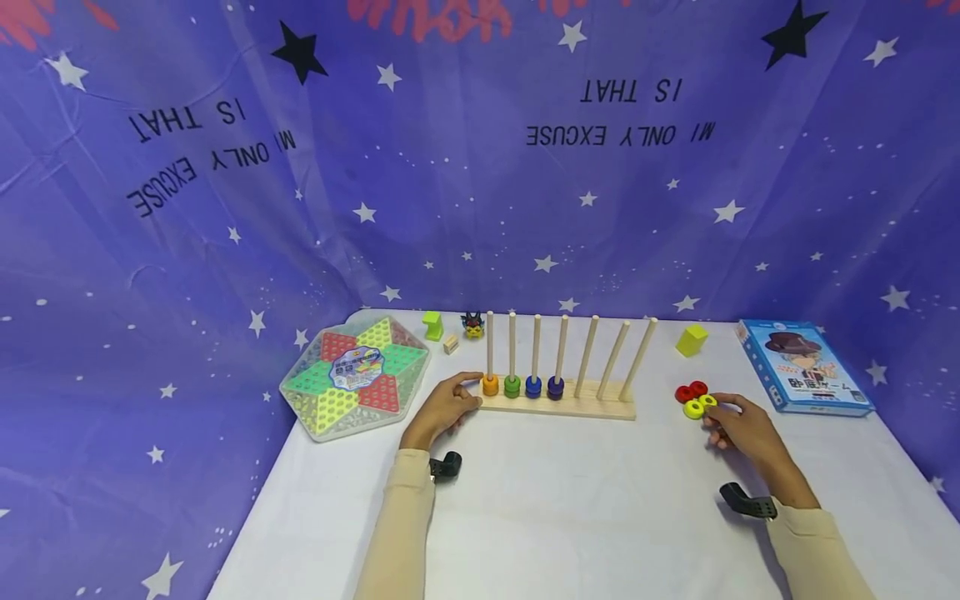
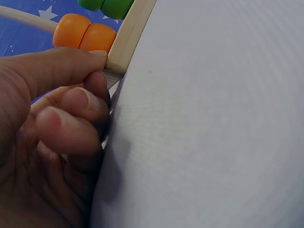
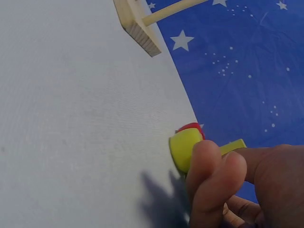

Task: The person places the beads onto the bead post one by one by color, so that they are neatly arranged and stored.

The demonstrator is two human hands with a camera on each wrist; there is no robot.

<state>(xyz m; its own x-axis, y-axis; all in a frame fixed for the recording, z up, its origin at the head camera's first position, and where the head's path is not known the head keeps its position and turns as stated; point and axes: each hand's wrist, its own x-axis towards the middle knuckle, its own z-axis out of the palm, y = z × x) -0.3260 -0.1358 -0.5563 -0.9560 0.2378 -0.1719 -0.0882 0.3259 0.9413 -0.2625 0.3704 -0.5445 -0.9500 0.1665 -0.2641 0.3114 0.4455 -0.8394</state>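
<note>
My left hand (image 1: 447, 402) grips the left end of a wooden peg rack (image 1: 558, 405), thumb beside the orange beads (image 2: 98, 37). The rack has several upright pegs. Orange, green (image 1: 512, 386), blue (image 1: 533, 387) and purple beads (image 1: 555, 387) sit on separate pegs at the left; the pegs at the right are bare. Off the rack's right end, my right hand (image 1: 746, 427) pinches a yellow bead (image 1: 707, 401) with its fingertips; the exact contact is partly hidden in the right wrist view. Another yellow bead (image 1: 693, 409) and red beads (image 1: 691, 392) lie beside it.
A star-patterned checkers box (image 1: 358, 377) lies at the left, a blue game box (image 1: 806, 367) at the right. Behind stand yellow-green blocks (image 1: 692, 340), a small wooden block (image 1: 451, 344) and a dark figurine (image 1: 473, 325). A purple star curtain (image 1: 480, 167) backs the white table (image 1: 570, 517).
</note>
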